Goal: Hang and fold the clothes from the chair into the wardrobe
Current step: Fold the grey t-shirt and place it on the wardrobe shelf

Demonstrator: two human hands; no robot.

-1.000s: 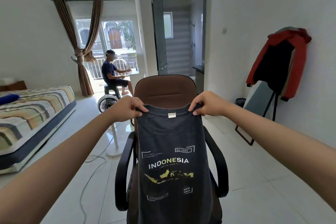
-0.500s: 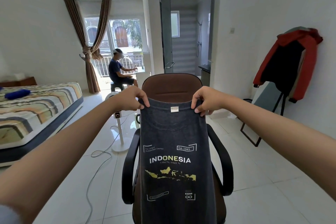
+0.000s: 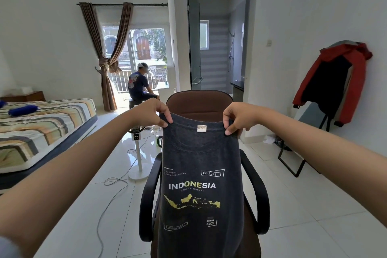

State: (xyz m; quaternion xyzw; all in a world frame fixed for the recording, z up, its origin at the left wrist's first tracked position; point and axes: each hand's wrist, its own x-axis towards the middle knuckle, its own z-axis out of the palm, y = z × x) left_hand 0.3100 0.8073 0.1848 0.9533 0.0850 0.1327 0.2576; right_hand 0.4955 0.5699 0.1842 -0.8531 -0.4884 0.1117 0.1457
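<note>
T-shirt [image 3: 200, 174], dark grey with an Indonesia map print, hung at full length in front of the brown chair [image 3: 201, 102]. The left hand [image 3: 154, 114] and right hand [image 3: 236, 118] each pinched a shoulder corner at the neckline, held apart and level. This looked like the pick-up step, with the garment lifted off the chair. The wardrobe was not in view; next, the person would probably need to turn towards it, then hang or fold the shirt.
</note>
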